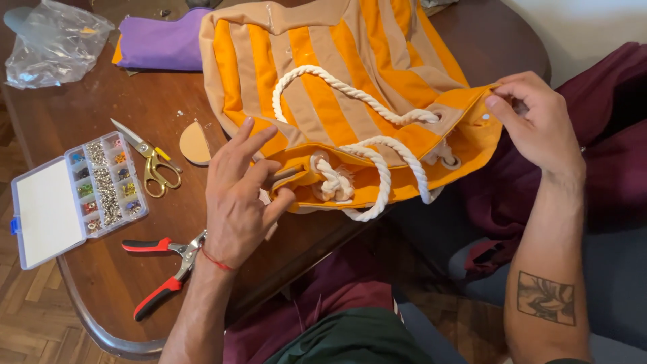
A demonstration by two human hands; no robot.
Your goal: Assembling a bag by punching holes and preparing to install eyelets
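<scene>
An orange and tan striped canvas bag (350, 74) with white rope handles (364, 152) lies on the dark wooden table (135, 108), its open mouth toward me. My left hand (239, 195) pinches the bag's orange rim at the left corner, the other fingers spread. My right hand (536, 121) grips the rim at the right corner, near a small hole in the fabric. A knotted rope end (333, 182) shows between the hands.
Gold-handled scissors (151, 162), red-handled pliers (165, 269), an open clear box of small eyelets (77, 195) and a round tan disc (194, 143) lie left of the bag. Purple cloth (162, 40) and a crumpled plastic bag (54, 44) sit at the back. Maroon fabric (606, 135) lies right.
</scene>
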